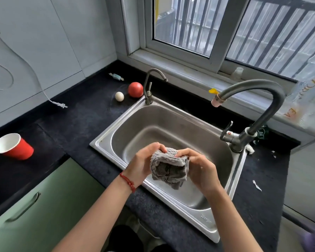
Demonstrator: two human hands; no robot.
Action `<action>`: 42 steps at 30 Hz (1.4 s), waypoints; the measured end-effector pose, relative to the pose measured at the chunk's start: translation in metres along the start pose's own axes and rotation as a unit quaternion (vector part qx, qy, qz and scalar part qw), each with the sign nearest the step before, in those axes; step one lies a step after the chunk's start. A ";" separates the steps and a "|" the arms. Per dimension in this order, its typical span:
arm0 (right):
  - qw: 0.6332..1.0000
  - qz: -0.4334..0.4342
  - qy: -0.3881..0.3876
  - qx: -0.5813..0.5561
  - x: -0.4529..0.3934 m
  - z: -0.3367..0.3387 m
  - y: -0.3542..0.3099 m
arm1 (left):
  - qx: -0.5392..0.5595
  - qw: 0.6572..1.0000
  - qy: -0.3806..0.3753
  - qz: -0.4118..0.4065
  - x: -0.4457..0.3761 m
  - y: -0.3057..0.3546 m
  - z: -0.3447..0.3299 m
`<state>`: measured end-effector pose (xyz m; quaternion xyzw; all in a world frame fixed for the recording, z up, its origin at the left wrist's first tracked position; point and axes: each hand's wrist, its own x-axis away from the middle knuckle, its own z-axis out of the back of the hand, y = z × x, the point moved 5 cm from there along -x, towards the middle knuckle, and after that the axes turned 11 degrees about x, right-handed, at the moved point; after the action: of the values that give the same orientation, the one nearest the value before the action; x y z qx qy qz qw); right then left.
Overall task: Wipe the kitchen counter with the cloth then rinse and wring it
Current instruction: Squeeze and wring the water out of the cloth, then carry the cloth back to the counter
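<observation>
Wringing stage, over the steel sink (pixel 105 137)
Both hands, left (pixel 142 163) and right (pixel 198 170), grip the crumpled grey cloth (pixel 168 168); next, probably opposing twists.

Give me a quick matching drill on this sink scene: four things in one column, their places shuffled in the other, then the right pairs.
Things:
1. cloth
2. red cup
3. tomato
4. plug

Places:
A. lying on its side on the counter, far left
B. held over the sink by the left hand and right hand
C. on the counter at the end of a white cord
D. beside the egg, near the small tap

Pairs: 1-B, 2-A, 3-D, 4-C
</observation>
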<state>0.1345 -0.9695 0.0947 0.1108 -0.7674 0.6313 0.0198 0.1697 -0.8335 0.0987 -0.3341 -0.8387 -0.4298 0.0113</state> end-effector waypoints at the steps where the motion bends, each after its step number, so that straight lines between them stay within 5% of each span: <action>1: 1.000 -0.016 0.011 0.005 0.000 -0.004 0.001 | -0.029 0.999 0.012 -0.006 0.004 -0.001 0.002; 6: 0.992 -0.039 0.080 0.088 -0.008 -0.034 0.016 | -0.096 0.988 0.076 -0.091 0.031 0.000 0.029; 11: 0.986 -0.164 -0.036 0.014 -0.014 -0.096 0.048 | -0.252 0.925 0.188 -0.212 0.075 0.025 0.073; 14: 0.985 -0.160 -0.027 0.061 -0.020 -0.134 0.056 | -0.264 0.910 0.223 -0.230 0.104 0.032 0.103; 21: 0.975 -0.147 0.019 0.165 -0.027 -0.238 0.099 | -0.292 0.852 0.403 -0.165 0.209 0.038 0.220; 33: 0.947 -0.183 -0.114 0.239 -0.015 -0.489 0.177 | -0.479 0.646 0.586 -0.101 0.476 0.061 0.400; 42: 0.929 -0.162 -0.177 0.281 -0.052 -0.626 0.192 | -0.445 0.606 0.655 -0.075 0.554 0.090 0.486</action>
<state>0.0794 -0.3179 0.0268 0.3443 -0.5214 0.7794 -0.0461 -0.0785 -0.1377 0.0261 0.1368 -0.3345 -0.8534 0.3756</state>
